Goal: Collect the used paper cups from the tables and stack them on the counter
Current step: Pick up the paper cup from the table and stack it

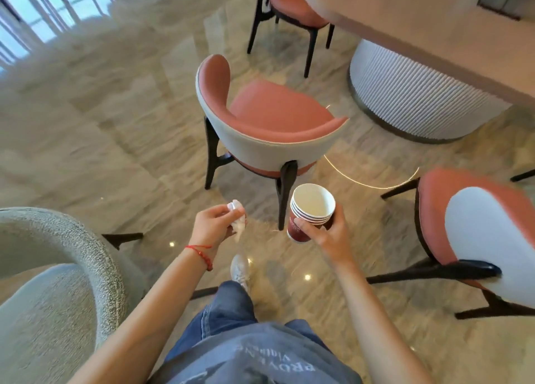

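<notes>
My right hand grips a nested stack of several dark red paper cups, white inside, tilted with the open mouth toward me. My left hand, a red string bracelet on its wrist, holds a crumpled white tissue in its curled fingers. Both hands hang in front of me above the floor, about a hand's width apart. The top cup looks empty.
A pink and white chair stands straight ahead, another at the right and a third at the back. A round table with a white ribbed base is at upper right. A grey armchair fills the lower left. Marble floor stretches left.
</notes>
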